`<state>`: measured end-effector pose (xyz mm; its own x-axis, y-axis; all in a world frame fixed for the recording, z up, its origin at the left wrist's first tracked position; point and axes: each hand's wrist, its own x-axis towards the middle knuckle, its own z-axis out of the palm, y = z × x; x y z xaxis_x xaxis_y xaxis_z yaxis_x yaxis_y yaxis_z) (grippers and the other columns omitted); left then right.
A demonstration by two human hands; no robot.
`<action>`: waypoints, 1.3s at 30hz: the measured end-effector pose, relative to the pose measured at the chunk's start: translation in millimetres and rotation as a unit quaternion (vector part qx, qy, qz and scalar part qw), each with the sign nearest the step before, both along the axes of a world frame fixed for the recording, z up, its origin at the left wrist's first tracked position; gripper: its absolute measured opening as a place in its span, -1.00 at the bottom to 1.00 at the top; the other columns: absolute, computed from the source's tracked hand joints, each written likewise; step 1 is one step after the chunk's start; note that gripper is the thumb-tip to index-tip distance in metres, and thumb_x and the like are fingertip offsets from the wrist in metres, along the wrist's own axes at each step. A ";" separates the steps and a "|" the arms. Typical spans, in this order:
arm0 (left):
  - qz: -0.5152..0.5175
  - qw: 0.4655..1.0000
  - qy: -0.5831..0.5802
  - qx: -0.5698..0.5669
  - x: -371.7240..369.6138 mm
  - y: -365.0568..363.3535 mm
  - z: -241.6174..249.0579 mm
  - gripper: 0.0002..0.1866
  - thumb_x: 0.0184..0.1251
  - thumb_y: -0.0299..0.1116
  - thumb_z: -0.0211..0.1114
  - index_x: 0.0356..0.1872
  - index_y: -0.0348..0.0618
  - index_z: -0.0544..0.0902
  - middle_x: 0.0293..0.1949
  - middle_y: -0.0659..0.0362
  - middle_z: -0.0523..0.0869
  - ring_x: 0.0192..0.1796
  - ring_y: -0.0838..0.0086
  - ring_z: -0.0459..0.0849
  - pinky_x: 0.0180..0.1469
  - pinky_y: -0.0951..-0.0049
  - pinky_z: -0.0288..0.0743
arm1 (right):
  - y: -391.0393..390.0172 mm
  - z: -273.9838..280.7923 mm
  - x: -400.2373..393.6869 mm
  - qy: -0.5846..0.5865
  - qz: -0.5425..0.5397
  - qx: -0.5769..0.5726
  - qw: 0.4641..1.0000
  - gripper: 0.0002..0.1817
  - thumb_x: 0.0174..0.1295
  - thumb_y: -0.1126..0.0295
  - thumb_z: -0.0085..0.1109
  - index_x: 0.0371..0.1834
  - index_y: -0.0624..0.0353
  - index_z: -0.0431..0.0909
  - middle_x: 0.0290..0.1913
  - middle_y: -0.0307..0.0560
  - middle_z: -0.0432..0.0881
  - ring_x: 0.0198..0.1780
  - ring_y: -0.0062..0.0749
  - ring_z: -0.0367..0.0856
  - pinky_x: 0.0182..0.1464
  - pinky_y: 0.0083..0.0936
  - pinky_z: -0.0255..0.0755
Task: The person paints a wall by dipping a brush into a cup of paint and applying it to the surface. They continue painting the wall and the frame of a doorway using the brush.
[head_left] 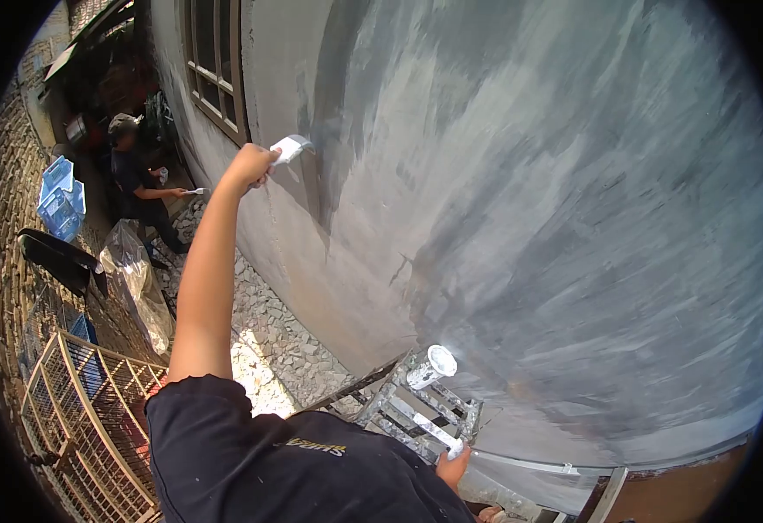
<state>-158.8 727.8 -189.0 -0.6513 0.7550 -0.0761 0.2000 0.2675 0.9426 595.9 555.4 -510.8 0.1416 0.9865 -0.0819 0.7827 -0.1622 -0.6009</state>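
My left hand (251,166) is raised at the end of a stretched arm, closed around a paintbrush (291,149). The brush is white with paint, and its bristles bend against the grey wall (521,200) just right of the window. Low in view, my right hand (453,468) is closed at the end of a white, paint-smeared strip (436,430). Whether that strip is loose or part of the ladder (464,415) cannot be made out. A white paint pot (432,367) stands on the paint-spattered ladder top, above my right hand.
Another person (137,174) at the far left holds a brush (195,191). A framed window (216,65) sits in the wall. Rubble (285,336) covers the ground. A wooden cage (94,410), blue crates (61,202) and a plastic sack (137,275) stand at left.
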 end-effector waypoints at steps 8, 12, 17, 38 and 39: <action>-0.033 0.974 -0.027 0.221 -4.2 -30.4 162.9 -0.67 0.54 -0.10 0.19 -0.13 -0.21 0.64 -0.55 0.43 0.46 -0.65 0.81 0.26 -0.61 0.73 0.15 | -1.1 -11.6 6.5 0.019 0.005 0.009 1.000 -0.26 0.10 0.46 0.28 0.37 0.46 0.23 0.27 0.41 0.41 0.35 0.28 0.37 0.43 -0.09 0.22; -0.021 0.981 -0.132 0.141 -12.4 7.5 51.2 -0.68 0.51 -0.05 0.25 -0.17 -0.12 0.59 -0.54 0.42 0.48 -0.66 0.75 0.28 -0.61 0.69 0.19 | -2.4 -12.8 7.3 0.016 0.000 0.006 1.000 -0.25 0.09 0.47 0.28 0.38 0.46 0.23 0.28 0.39 0.40 0.36 0.27 0.37 0.44 -0.10 0.21; 0.032 0.993 -0.054 -0.099 13.8 6.5 -102.2 -0.67 0.43 -0.18 0.32 -0.29 -0.33 0.64 -0.57 0.18 0.61 -0.68 0.53 0.45 -0.65 0.44 0.25 | -3.4 -11.3 6.3 -0.006 0.005 0.014 1.000 -0.25 0.09 0.46 0.30 0.38 0.40 0.23 0.29 0.38 0.40 0.36 0.27 0.38 0.43 -0.07 0.23; -0.012 0.981 -0.092 0.168 8.1 -2.2 123.6 -0.70 0.50 -0.16 0.26 -0.25 -0.24 0.61 -0.53 0.32 0.52 -0.65 0.68 0.35 -0.61 0.58 0.26 | -5.6 -5.3 1.6 -0.002 0.009 0.037 0.999 -0.24 0.07 0.48 0.36 0.38 0.40 0.27 0.27 0.38 0.44 0.35 0.24 0.39 0.43 -0.11 0.22; 0.006 0.992 -0.082 0.096 18.5 -4.0 88.3 -0.69 0.48 -0.18 0.28 -0.25 -0.29 0.61 -0.54 0.28 0.53 -0.64 0.63 0.37 -0.62 0.53 0.29 | -5.0 -11.2 6.3 -0.003 0.013 0.040 0.999 -0.24 0.07 0.48 0.36 0.38 0.40 0.27 0.27 0.38 0.44 0.35 0.24 0.39 0.43 -0.11 0.22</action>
<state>-140.4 723.8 -100.7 -0.6505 0.7586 -0.0369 0.0371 0.0803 0.9961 602.2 550.3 -522.0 0.1166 0.9932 -0.0017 0.7895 -0.0937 -0.6066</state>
